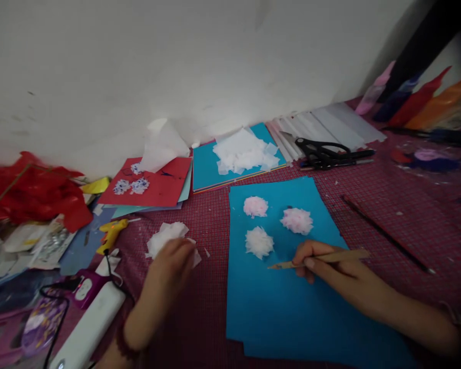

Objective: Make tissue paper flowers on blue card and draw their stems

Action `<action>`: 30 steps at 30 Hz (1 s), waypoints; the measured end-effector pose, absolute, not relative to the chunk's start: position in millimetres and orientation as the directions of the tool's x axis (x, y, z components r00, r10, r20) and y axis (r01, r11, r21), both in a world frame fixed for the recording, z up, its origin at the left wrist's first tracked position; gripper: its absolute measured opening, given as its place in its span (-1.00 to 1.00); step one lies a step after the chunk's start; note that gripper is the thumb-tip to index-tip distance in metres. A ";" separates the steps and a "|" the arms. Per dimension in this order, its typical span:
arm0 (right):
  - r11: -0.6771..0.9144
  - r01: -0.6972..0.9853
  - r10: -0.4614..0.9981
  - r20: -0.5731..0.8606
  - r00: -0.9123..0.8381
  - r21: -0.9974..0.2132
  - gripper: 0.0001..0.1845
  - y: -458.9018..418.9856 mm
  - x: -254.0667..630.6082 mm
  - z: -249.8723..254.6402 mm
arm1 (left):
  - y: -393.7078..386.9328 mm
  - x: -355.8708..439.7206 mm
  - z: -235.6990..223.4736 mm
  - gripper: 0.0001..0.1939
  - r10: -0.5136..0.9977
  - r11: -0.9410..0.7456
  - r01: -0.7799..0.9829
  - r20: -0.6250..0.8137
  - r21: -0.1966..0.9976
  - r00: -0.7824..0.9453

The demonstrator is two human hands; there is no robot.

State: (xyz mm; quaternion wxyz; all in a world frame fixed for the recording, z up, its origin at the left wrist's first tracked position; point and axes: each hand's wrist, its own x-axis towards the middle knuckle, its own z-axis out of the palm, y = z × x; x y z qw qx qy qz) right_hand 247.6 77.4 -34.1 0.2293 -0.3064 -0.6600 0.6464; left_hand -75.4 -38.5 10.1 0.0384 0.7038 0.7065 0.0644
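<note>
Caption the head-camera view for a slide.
Right hand holding a pointed tan stick over blue paper with three fluffy puffs; left hand at a pile of white pieces.

The paper is blue, the tablecloth a fine reddish check

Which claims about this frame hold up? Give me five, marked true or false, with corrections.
1. The right hand holds a pointed stick over the nearer blue sheet. True.
2. Three fluffy puffs lie on that sheet. True.
3. All the puffs are dark green. False: they are white to pale pink.
4. The left hand is at the white paper pieces. True.
5. The left hand grips the stick too. False: only the right hand does.
</note>
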 end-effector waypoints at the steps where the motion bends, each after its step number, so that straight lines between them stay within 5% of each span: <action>1: -0.027 0.111 0.702 -0.098 -0.706 -0.993 -0.73 77.2 247.3 -34.5 | -30.7 -91.7 11.3 -0.75 0.999 0.012 0.992 0.036 0.127 -0.017; 12: -0.050 0.093 0.678 -0.103 -0.728 -0.994 -0.76 78.9 247.2 -37.0 | 1.8 -134.4 4.3 -0.87 0.992 0.021 0.996 -0.125 0.088 -0.009; 22: -0.065 0.012 0.682 -0.053 -0.730 -0.998 -0.84 88.1 248.6 -26.8 | -4.2 -108.0 60.4 -0.84 0.997 0.031 0.964 0.062 0.264 -0.049; 30: 0.011 0.069 0.692 -0.042 -0.720 -0.998 -0.79 89.7 251.2 -33.4 | 1.3 -123.5 34.5 -0.84 0.976 0.171 0.947 -0.177 0.272 -0.126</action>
